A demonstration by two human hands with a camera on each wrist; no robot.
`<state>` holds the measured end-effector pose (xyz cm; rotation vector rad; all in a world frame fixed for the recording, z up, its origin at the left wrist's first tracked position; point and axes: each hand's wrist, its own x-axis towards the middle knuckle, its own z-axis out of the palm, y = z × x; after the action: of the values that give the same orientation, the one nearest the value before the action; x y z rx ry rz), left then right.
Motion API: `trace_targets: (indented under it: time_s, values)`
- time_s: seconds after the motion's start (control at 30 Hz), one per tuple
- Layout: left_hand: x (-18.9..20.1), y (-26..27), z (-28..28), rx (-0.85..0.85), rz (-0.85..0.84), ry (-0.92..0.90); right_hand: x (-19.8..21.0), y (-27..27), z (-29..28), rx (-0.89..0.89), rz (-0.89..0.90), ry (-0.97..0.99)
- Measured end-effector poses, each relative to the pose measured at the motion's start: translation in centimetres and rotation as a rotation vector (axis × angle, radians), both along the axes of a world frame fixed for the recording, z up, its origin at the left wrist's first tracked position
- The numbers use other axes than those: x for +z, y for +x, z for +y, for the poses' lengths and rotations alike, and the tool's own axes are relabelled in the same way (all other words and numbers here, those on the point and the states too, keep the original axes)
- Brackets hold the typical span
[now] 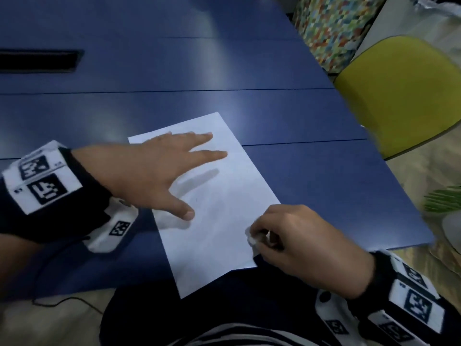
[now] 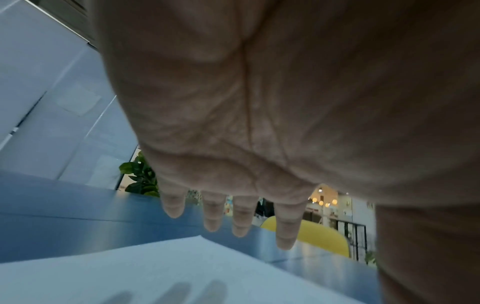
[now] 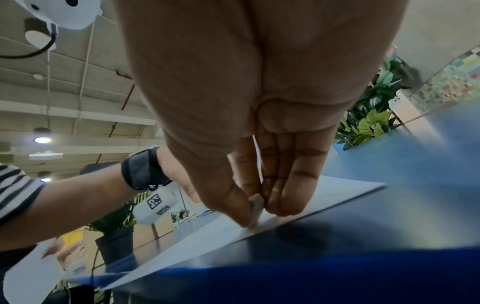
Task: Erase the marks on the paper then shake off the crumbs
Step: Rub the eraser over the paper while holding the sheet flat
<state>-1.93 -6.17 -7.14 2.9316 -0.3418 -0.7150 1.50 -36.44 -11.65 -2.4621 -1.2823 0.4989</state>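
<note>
- I see a dark blue tabletop point(image 1: 287, 116) filling most of the head view, made of panels with thin seams running across the frame.
- A long black slot point(image 1: 37, 59) is cut into it at the upper left.
- One white sheet of paper point(image 1: 224, 233) lies flat on it, turned at an angle at lower centre, its near corner overhanging the tabletop's near edge.

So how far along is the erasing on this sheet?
Done: the paper looks almost mark-free, though it is blurry. In hand: the right hand pinches the eraser at the sheet's right edge, while the left hand, fingers spread, hovers over it. Left: shaking off crumbs; the sheet lies flat on the blue table.
</note>
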Motion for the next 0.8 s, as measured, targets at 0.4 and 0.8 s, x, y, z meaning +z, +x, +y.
trace_targets:
  time_s: [0.4, 0.8]
  values:
    - [-2.0, -2.5, 0.1, 0.096, 0.065, 0.18, 0.6, 8.7, 2.0, -0.126, -0.161, -0.071]
    - [-2.7, 1.2, -0.6, 0.03, 0.054, 0.154, 2.3, 5.1, 4.5, 0.1, -0.087, -0.082]
